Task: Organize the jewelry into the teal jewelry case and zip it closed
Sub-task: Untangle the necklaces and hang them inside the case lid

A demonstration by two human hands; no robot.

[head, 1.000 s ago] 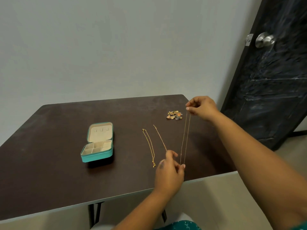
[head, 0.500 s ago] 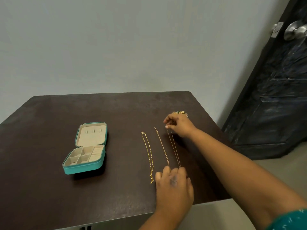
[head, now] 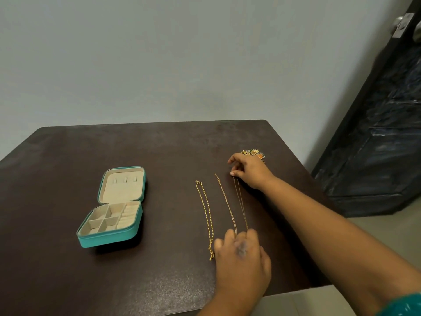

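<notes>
Pale grey wall stood behind a dark brown table (head: 68, 281), with a dark door (head: 387, 133) at the right of the room. On the table, toward its left edge, the teal jewelry case (head: 114, 208) lay unzipped and open, its lid folded back toward the far edge and its cream compartments showing; what they held could not be made out. Right of centre, three gold chains lay in near-parallel lines running from the far side toward the near edge. The beaded chain (head: 206, 215) lay leftmost, apart from both hands. The thin chain (head: 226, 201) lay next to it, its near end at the left hand (head: 241, 263). The doubled chain (head: 241, 204) lay rightmost, stretched between both hands. The right hand (head: 251, 171) had its fingers curled, pinching the far end of the doubled chain. The left hand rested near the near edge, fingers extended onto the near ends of the two right-hand chains; whether it gripped them could not be told. A cluster of small coloured jewelry (head: 254, 153) sat close to the far right corner, just behind the right hand.
</notes>
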